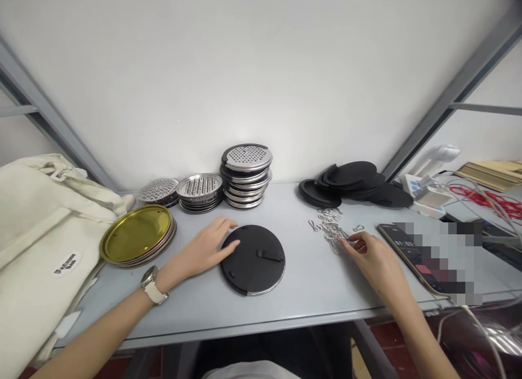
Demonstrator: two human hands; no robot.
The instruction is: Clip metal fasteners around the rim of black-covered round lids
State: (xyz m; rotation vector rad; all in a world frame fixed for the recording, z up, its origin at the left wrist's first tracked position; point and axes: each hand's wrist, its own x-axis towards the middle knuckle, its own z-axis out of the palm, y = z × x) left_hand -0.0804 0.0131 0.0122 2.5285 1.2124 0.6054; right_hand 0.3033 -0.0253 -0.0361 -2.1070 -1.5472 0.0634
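Note:
A round black disc (253,259) with a metal rim and a small clip on top lies flat on the grey table (302,297). My left hand (206,248) rests open beside it, fingertips touching its left edge; a watch sits on the wrist. My right hand (373,259) reaches into a loose pile of small metal wire clips (330,229), with its fingertips pinched on one at the pile's right edge.
Stacks of perforated metal discs (247,175) stand at the back, beside lower ones (199,191). Gold-coloured plates (136,240) lie at left by a cream cloth bag (36,243). Black discs (350,183) are piled at the back right. A phone (408,254) lies at right.

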